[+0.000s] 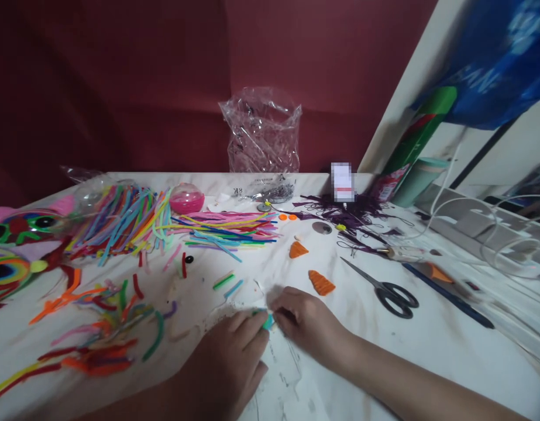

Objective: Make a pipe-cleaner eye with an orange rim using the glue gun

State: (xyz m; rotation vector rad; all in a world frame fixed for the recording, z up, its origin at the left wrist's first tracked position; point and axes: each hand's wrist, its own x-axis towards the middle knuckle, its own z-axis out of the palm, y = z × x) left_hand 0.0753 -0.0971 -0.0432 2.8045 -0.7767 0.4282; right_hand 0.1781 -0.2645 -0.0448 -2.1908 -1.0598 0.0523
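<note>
My left hand (234,351) rests low on the table with its fingers curled together. At its fingertips shows a small blue-green piece of pipe cleaner (268,321), partly hidden by the fingers. Close to its right, my right hand (307,324) is closed in a pinch; whatever is between its fingertips is hidden. Just beyond the hands lie a cut green pipe cleaner piece (223,281) and a light blue one (233,289). Two orange triangular pieces, one nearer (321,283) and one farther (298,250), lie past my right hand.
Black-handled scissors (395,298) and a dark blue pen-like stick (449,296) lie at right. Long pipe cleaners (234,227) spread across the back, with scraps (100,356) at left. Behind stand a clear plastic bag (264,137), a pink-based dome (187,200) and purple thread (361,210).
</note>
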